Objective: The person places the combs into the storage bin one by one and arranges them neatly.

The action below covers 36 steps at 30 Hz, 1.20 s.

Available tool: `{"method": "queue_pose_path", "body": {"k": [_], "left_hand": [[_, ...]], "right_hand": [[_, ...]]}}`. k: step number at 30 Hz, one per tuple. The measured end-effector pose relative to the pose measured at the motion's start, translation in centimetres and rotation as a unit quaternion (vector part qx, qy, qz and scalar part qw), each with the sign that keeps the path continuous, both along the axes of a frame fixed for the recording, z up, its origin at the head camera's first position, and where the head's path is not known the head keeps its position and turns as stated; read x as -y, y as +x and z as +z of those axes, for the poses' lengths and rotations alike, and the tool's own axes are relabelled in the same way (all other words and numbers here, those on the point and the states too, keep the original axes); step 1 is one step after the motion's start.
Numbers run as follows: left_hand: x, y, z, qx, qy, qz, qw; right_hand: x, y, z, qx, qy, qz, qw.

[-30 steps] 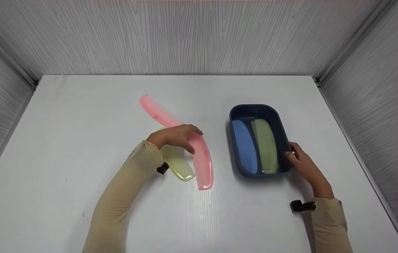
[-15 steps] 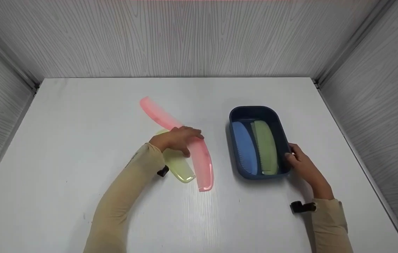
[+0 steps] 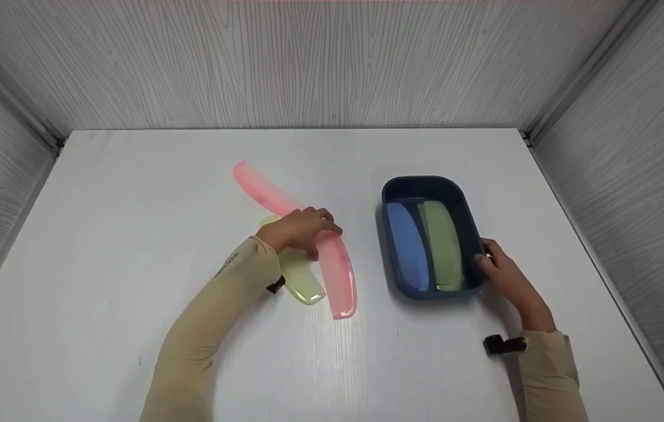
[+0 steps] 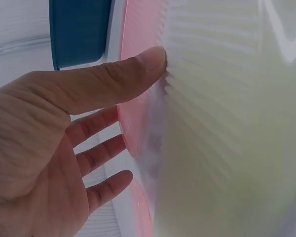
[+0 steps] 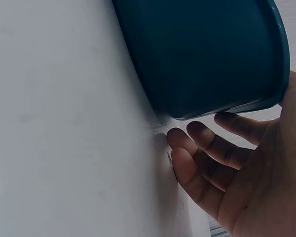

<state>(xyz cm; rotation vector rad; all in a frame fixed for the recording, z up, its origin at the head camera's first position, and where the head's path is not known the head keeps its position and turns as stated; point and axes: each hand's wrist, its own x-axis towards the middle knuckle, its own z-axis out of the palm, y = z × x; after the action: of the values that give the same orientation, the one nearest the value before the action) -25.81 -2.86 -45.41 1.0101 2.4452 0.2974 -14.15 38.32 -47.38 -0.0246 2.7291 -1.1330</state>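
A long pink comb [image 3: 261, 190] lies slantwise on the white table [image 3: 132, 234], crossing over a shorter yellow comb [image 3: 303, 282]. My left hand [image 3: 303, 230] rests on the pink comb's middle, fingers curled over its far edge. In the left wrist view the thumb [image 4: 138, 66] presses the pink comb's [image 4: 138, 29] near edge, beside the yellow comb [image 4: 227, 123]. My right hand [image 3: 491, 262] grips the near right corner of a dark blue basket [image 3: 419, 180], which holds a blue comb [image 3: 407, 246] and a green comb [image 3: 443, 240]. The right wrist view shows fingers [image 5: 207, 143] against the basket wall [image 5: 202, 54].
Grey wood-grain walls [image 3: 308, 58] close in the table at the back and on both sides. Black wrist straps [image 3: 504, 344] sit on both beige sleeves. White tabletop shows to the left and along the front edge.
My left hand has sunk onto the pink comb and its fingers have curled round it. The combs, the basket and my right hand have stayed put.
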Motion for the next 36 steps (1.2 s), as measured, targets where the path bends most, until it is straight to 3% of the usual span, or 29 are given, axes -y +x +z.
{"method": "queue_pose_path", "body": {"k": [10,19,36], "left_hand": [[-0.5,-0.2,-0.1,-0.019,-0.022,-0.023,0.9993],[-0.7,0.4,-0.5,-0.016,-0.006,-0.014,0.9998],[-0.8,1.4,-1.3,-0.081,0.027,-0.049,0.9952]], "right_hand": [[0.1,0.0,-0.1,0.01,-0.013,-0.004,0.9999],[0.0,0.0,0.0,0.006,-0.01,-0.002,0.9999],[-0.1,0.0,-0.6,-0.008,-0.011,-0.008,0.9999]]}}
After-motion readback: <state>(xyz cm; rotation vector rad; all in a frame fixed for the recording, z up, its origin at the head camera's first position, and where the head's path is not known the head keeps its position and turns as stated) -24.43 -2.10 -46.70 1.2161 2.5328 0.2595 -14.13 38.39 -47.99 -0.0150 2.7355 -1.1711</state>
